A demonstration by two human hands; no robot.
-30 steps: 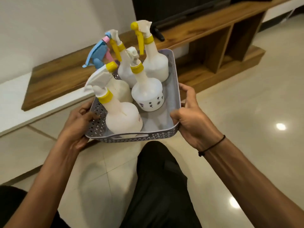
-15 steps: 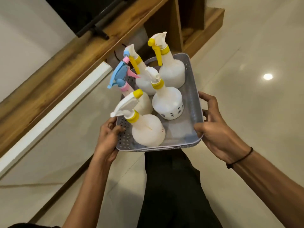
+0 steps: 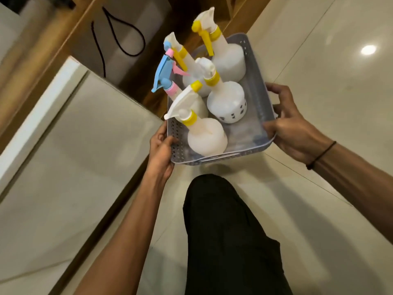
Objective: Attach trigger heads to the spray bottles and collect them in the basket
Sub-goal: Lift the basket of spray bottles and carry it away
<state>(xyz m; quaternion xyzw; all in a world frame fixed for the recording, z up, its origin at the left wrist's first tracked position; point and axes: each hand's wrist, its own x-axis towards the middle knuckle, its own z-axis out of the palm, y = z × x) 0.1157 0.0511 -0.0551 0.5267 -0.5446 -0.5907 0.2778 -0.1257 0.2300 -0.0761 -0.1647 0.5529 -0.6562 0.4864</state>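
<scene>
The basket (image 3: 258, 107) is held in the air above the tiled floor (image 3: 319, 71), in front of a black-trousered leg (image 3: 223, 231). The left hand (image 3: 161, 147) grips the basket's left wall near its near corner, thumb inside the perforated side; the right hand (image 3: 291, 128) clasps the opposite wall, thumb over the rim and fingers around the outside. Five spray bottles stand upright inside the basket, each with a trigger head fitted: the nearest bottle (image 3: 207, 139) at the near-left corner, a spotted bottle (image 3: 227, 103) at the centre, a tall bottle (image 3: 228, 60) at the far-right corner, another (image 3: 191, 69) at the far-left, and a blue-and-pink-headed bottle (image 3: 164, 79) against the left wall. The near-right floor of the basket is bare. Judgement: the bottles look translucent and empty, hence light and top-heavy; they will tip if the basket tilts. The basket appears thin plastic and may flex. Support both side walls and keep it level.
</scene>
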